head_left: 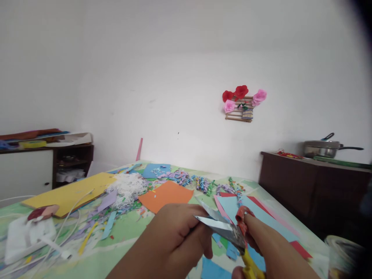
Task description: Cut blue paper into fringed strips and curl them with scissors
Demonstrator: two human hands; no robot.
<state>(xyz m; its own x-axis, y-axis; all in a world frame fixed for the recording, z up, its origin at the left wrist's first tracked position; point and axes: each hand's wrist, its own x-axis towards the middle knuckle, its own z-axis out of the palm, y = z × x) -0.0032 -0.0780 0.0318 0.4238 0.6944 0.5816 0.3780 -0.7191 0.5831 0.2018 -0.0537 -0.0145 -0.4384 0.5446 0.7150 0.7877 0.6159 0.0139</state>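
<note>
Head view: left hand (183, 234) curled, right hand (263, 236) gripping scissors (231, 231) (parted).

Lateral passage between the left hand (180, 236) and the right hand (266, 236) is obstructed at lower centre-right by the parted blades of the scissors (213, 223). Overhead clearance is available above both hands, bounded at the rear by the wall (174, 97). At mid-left, the raised heap of white shreds (128, 190) and the looping cable (76, 204) impede low travel. The orange sheet (165, 193) lies flat at centre, permitting a low pass. A plastic tub (334, 252) limits the lower right corner.
</note>
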